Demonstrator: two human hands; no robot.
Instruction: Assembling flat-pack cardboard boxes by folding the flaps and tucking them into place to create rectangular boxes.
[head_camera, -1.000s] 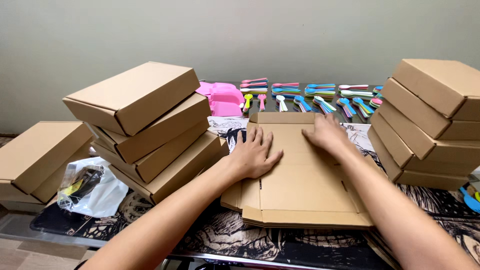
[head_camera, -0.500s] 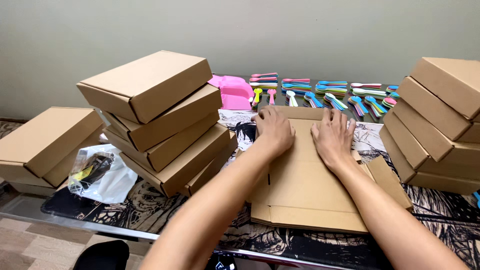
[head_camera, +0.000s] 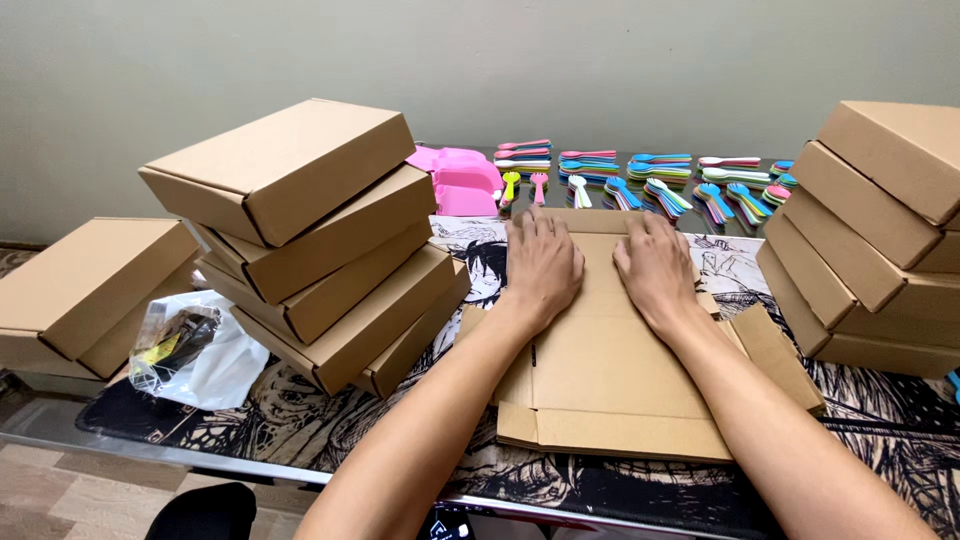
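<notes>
A flat, unfolded brown cardboard box blank (head_camera: 610, 385) lies in front of me on a mat with black-and-white drawings (head_camera: 300, 415). My left hand (head_camera: 541, 262) presses palm-down on the blank's far part, fingers together. My right hand (head_camera: 655, 268) lies flat beside it, a little to the right, also on the cardboard. Neither hand grips anything. The blank's far flap (head_camera: 590, 221) sits just beyond my fingertips.
A leaning stack of closed cardboard boxes (head_camera: 310, 240) stands at left, another stack (head_camera: 880, 235) at right, and two more boxes (head_camera: 85, 290) far left. A clear plastic bag (head_camera: 190, 350) lies by the left stack. Pink containers (head_camera: 462, 180) and rows of coloured plastic spoons (head_camera: 650, 180) line the back.
Both hands have slid toward the far part of the blank and come closer together; the right hand moved left from the far right corner. The camera has shifted a little.
</notes>
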